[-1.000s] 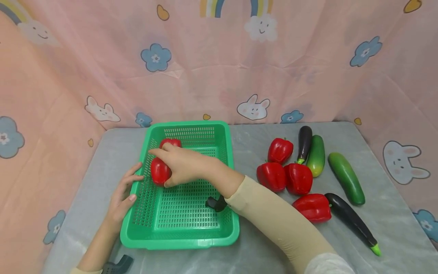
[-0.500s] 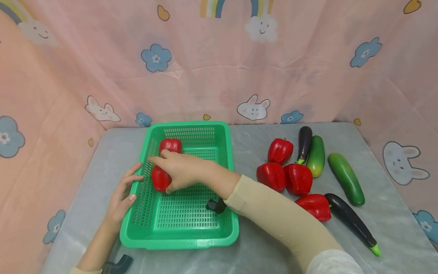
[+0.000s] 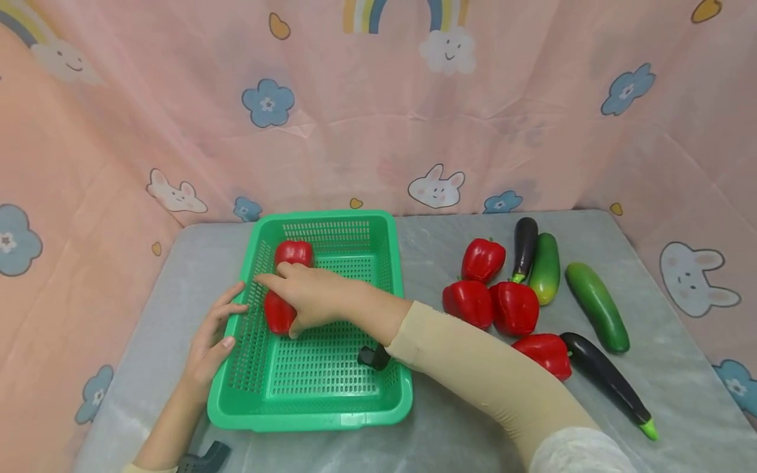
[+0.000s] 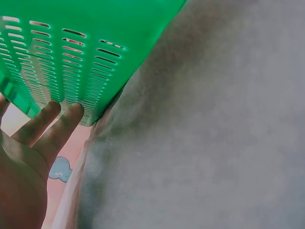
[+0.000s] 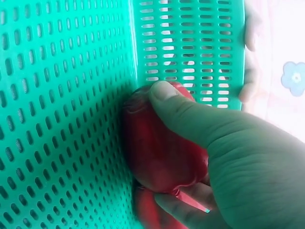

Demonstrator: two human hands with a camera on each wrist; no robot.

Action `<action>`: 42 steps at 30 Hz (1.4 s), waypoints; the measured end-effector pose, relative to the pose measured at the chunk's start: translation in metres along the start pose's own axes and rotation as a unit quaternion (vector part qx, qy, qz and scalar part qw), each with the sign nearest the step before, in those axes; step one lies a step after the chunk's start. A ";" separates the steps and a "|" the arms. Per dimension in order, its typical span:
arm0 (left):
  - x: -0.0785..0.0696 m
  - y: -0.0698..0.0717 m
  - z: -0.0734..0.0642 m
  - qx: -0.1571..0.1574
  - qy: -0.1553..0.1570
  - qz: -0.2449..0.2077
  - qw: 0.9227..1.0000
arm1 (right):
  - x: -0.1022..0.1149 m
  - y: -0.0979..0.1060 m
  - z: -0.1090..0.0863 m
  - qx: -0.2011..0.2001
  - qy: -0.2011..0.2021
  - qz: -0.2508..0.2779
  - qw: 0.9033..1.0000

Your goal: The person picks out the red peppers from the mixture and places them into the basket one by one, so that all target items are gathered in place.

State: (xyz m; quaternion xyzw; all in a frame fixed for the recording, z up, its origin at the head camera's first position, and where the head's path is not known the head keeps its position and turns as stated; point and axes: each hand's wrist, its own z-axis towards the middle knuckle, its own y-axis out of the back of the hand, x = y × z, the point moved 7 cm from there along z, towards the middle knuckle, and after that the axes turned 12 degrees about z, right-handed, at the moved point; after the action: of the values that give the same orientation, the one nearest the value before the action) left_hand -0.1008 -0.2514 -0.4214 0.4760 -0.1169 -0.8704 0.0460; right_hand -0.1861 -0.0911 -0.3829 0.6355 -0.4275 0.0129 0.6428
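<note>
My right hand (image 3: 316,295) reaches into the green basket (image 3: 310,420) and grips a red bell pepper (image 3: 279,314) by the left wall. In the right wrist view the thumb lies over this bell pepper (image 5: 164,148), with fingers curled at its other end. A second red bell pepper (image 3: 294,252) lies just behind it in the basket, partly covered by the hand. My left hand (image 3: 208,345) rests against the basket's left rim with its fingers extended. In the left wrist view, two fingertips of the left hand (image 4: 45,138) touch the slotted basket wall (image 4: 90,62).
Right of the basket lie several red bell peppers (image 3: 516,309), two eggplants (image 3: 606,376) and two green cucumber-like vegetables (image 3: 598,307) on the grey tabletop (image 3: 426,243). A pink patterned curtain (image 3: 355,144) hangs behind the table. Dark wrist camera mounts (image 3: 374,357) show at both wrists.
My right hand has moved slightly toward the front of the basket and lower with its bell pepper, and more of the pepper behind shows. The left hand stays at the rim.
</note>
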 end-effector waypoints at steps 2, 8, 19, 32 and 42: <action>0.000 0.000 0.000 0.000 0.002 -0.004 1.000 | 0.000 0.000 0.000 -0.001 -0.003 -0.003 1.000; 0.000 -0.001 0.000 -0.001 0.005 -0.007 1.000 | -0.001 -0.002 -0.001 -0.002 -0.008 -0.015 1.000; 0.001 -0.001 0.000 0.003 0.000 -0.010 1.000 | -0.001 -0.003 0.001 -0.008 -0.004 -0.033 0.999; 0.001 -0.001 -0.001 0.002 0.010 -0.009 1.000 | -0.001 -0.002 0.001 -0.021 0.006 -0.032 0.999; 0.000 -0.002 -0.001 0.007 0.010 -0.013 1.000 | -0.002 0.001 -0.002 -0.031 0.004 -0.030 0.999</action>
State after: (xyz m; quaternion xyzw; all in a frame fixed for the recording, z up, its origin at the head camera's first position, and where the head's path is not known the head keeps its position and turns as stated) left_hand -0.1000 -0.2491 -0.4219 0.4863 -0.1161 -0.8654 0.0322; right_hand -0.1868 -0.0877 -0.3832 0.6276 -0.4057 -0.0170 0.6642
